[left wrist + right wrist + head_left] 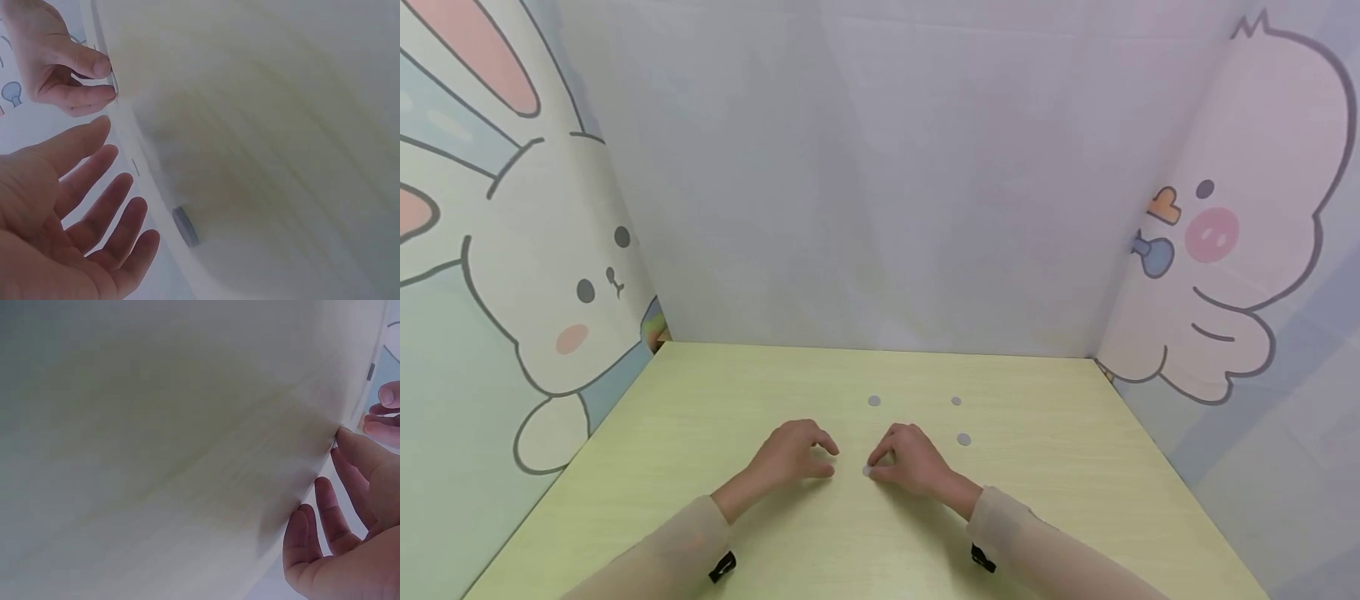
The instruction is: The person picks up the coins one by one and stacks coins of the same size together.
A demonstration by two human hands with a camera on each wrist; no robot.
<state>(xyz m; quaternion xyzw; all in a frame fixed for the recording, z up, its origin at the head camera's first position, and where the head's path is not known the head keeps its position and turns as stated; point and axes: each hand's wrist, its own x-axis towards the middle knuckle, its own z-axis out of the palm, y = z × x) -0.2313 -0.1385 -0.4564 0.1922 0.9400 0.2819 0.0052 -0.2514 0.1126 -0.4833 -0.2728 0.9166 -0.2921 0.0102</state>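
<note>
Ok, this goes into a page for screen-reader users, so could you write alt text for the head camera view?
A person's right hand pinches a small grey disc on a pale green table, with the left hand resting curled beside it. Three more grey discs lie farther back on the table, and cartoon animal panels stand on both sides.

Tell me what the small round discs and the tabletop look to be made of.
Discs: likely metal coins; grey, thin, with a dull sheen. One is pinched by the right hand.
Table: probably laminated wood; pale yellow-green, faint grain lines, matte.
</note>
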